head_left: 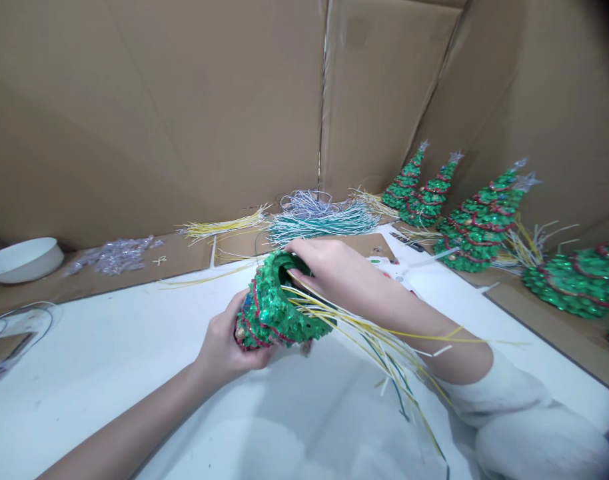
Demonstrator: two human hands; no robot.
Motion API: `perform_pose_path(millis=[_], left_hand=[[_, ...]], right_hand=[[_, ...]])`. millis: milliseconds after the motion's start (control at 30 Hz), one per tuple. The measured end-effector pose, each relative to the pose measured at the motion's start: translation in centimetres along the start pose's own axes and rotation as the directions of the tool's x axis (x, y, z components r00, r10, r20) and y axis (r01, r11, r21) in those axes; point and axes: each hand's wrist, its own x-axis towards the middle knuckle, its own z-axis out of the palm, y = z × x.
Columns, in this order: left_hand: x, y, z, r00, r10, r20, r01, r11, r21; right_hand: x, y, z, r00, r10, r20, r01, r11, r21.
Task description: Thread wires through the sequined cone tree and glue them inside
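Note:
A green Christmas tree figurine [272,310] with red garland lies tilted above the white table, its hollow base turned toward the right. My left hand [229,340] is wrapped round its narrower part from the left. At the rim of the opening, my right hand [322,263] grips the figurine, with the thumb inside and the other fingers partly hidden behind the edge. Out of the hollow comes a bundle of yellow, white and green wires [369,333], trailing to the lower right beneath my right forearm.
Several finished-looking trees [477,220] with star tops stand along the right. Bundles of green wire [324,223] and yellow wire [224,225] lie at the back. On the left are a white bowl [24,260] and a heap of clear plastic pieces [117,255]. A white glue gun [392,268] lies behind my right forearm.

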Motion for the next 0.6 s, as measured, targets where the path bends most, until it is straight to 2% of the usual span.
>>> perform_pose_path(millis=[233, 467, 600], left_hand=[[-0.01, 0.12, -0.01, 1.0, 0.005, 0.003, -0.005, 1.0, 0.01], [-0.09, 0.11, 0.02, 1.0, -0.025, -0.001, 0.025, 0.999, 0.022], [-0.04, 0.28, 0.0, 1.0, 0.001, -0.019, -0.001, 1.0, 0.031]], right_hand=[[0.14, 0.0, 0.55, 0.997, -0.07, -0.032, 0.064, 0.987, -0.145], [0.01, -0.15, 0.17, 0.997, -0.075, 0.005, 0.075, 0.981, -0.177], [0.11, -0.07, 0.29, 0.997, -0.08, -0.011, 0.076, 0.98, -0.182]])
